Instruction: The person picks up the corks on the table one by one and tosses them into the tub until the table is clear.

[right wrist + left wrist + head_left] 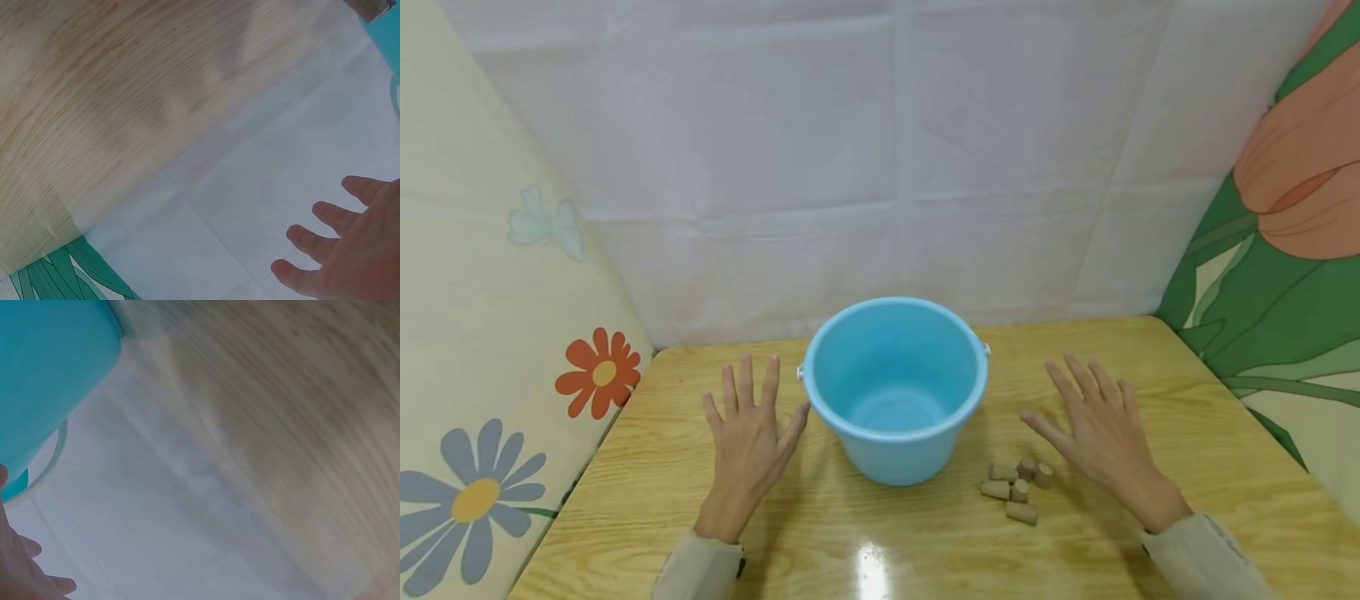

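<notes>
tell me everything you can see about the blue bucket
The light-blue bucket looks like smooth plastic, round, with a thick rim, walls tapering to a narrower base and a pivot on each side. The left wrist view shows its curved handle. It stands upright and open on the wood-grain table, no contents visible. The left hand is spread close by its left side, contact unclear; the right hand is apart. Corks lie to its right.

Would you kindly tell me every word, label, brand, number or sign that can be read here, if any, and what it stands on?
There are none: no text can be read in any view.
The blue bucket shows no lettering, and the corks are too small to tell.
The side hangings show only flowers, leaves and a butterfly.
</notes>
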`<action>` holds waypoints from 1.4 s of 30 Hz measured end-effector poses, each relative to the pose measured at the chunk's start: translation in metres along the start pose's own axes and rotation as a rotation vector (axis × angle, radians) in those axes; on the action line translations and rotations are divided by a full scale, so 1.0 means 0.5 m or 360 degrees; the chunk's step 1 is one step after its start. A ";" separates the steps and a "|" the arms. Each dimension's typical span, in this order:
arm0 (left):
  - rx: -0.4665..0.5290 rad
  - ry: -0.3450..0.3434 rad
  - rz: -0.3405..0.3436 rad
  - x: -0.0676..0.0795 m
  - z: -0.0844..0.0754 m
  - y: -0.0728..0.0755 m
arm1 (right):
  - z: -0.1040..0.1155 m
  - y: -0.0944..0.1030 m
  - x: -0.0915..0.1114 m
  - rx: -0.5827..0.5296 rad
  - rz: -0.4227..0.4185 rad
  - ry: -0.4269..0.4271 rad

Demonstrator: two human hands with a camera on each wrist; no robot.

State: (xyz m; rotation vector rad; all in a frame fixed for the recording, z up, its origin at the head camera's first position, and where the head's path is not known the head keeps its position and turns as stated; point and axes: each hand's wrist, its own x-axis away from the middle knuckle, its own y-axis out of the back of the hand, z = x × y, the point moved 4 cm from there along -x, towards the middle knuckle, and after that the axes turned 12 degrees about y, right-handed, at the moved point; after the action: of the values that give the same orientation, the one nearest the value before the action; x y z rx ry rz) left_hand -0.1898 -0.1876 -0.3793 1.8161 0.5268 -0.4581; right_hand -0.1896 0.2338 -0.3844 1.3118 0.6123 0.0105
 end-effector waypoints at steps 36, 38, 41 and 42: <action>0.0270 -0.0094 -0.0164 -0.053 -0.054 0.076 | 0.012 0.005 0.036 -0.0121 0.0220 -0.0027; 0.0292 -0.0091 -0.0153 -0.052 -0.059 0.079 | 0.014 0.004 0.037 -0.0130 0.0225 -0.0015; 0.0329 -0.0105 -0.0137 -0.050 -0.066 0.081 | 0.017 0.003 0.042 -0.0137 0.0230 -0.0005; 0.0335 -0.0114 -0.0134 -0.050 -0.068 0.081 | 0.018 0.003 0.044 -0.0139 0.0234 -0.0002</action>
State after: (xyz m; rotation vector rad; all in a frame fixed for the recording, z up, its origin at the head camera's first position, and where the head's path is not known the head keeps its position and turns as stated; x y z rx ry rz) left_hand -0.1857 -0.1688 -0.3239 1.9751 0.5228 -0.6541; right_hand -0.1669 0.2336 -0.3911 1.2693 0.5081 0.1552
